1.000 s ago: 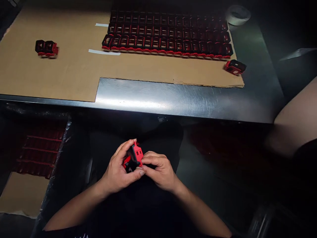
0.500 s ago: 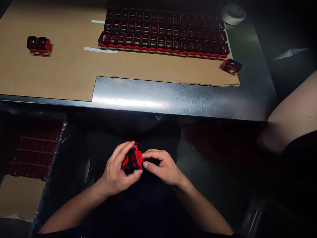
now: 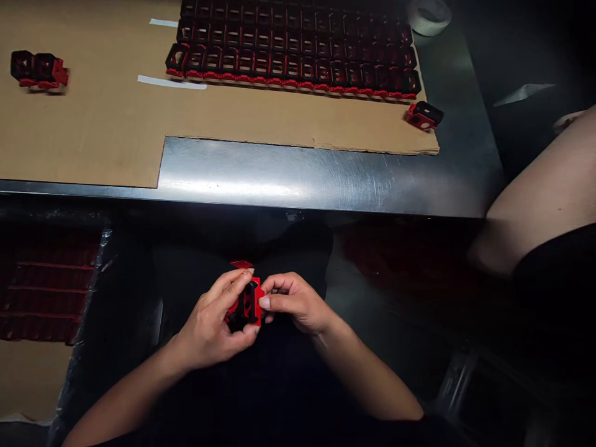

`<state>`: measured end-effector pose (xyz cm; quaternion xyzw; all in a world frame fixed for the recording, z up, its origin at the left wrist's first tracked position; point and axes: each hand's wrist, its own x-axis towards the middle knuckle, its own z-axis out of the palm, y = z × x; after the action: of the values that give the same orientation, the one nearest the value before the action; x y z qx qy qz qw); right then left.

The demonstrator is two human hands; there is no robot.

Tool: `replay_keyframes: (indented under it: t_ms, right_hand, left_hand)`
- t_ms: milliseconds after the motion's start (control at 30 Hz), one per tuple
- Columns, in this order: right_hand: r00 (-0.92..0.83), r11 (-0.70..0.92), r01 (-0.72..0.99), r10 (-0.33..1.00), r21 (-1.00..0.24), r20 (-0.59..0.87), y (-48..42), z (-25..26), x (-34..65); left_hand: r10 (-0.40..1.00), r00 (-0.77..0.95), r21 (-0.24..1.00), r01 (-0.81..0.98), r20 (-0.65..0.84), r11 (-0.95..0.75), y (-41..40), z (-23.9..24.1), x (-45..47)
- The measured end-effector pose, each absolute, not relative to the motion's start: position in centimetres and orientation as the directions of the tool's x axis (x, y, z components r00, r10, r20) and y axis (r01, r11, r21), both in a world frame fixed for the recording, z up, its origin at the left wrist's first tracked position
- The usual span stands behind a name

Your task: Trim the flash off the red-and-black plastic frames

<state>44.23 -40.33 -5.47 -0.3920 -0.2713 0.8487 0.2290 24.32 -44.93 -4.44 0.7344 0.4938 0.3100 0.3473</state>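
Observation:
A red and black plastic frame piece (image 3: 254,298) is held above my lap, below the table's front edge. My left hand (image 3: 214,320) wraps round it from the left, fingers along the top and thumb at the lower edge. On the right side, my right hand (image 3: 293,301) pinches the red edge between thumb and fingers. Part of the piece is hidden behind my left fingers. A curved red bit (image 3: 241,264) shows just above my left fingertips; I cannot tell whether it belongs to the same piece.
On the table's cardboard (image 3: 107,124) stand rows of similar red and black pieces (image 3: 284,65), a pair (image 3: 40,69) at left and a single one (image 3: 423,116) at right. A tape roll (image 3: 429,15) lies behind. A plastic-lined box (image 3: 100,261) is lower left; another person's arm (image 3: 549,180) reaches in right.
My right thumb and fingers have closed in on the red edge of the piece. The piece has turned slightly in my left hand. The whole view has shifted.

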Motion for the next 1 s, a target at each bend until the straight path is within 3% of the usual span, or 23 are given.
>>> replay_keyframes:
  t_ms: [300, 433, 567, 767, 1000]
  right_hand:
    - [-0.628, -0.800, -0.125, 0.522, -0.587, -0.577, -40.5, -5.3, 43.7]
    - [-0.665, -0.886, -0.193, 0.434, -0.422, -0.608, -41.0, -5.5, 43.3]
    - [-0.749, -0.911, -0.283, 0.405, -0.300, -0.525, -41.3, -5.9, 43.4]
    - [-0.767, -0.894, -0.351, 0.446, -0.279, -0.461, -41.3, -6.4, 43.6]
    - [-0.751, -0.884, -0.347, 0.463, -0.314, -0.471, -41.1, -6.3, 43.7]
  left_hand:
    - [0.885, 0.459, 0.808, 0.489, 0.080, -0.327, -44.4, -3.9, 23.1]
    - [0.913, 0.405, 0.809, 0.517, 0.057, -0.280, -44.4, -4.0, 23.2]
    - [0.956, 0.292, 0.826, 0.539, 0.002, -0.166, -44.5, -3.8, 23.5]
    - [0.973, 0.224, 0.804, 0.589, -0.063, -0.084, -44.9, -3.3, 23.8]
    - [0.968, 0.248, 0.785, 0.597, 0.018, -0.168, -44.9, -3.5, 24.0]
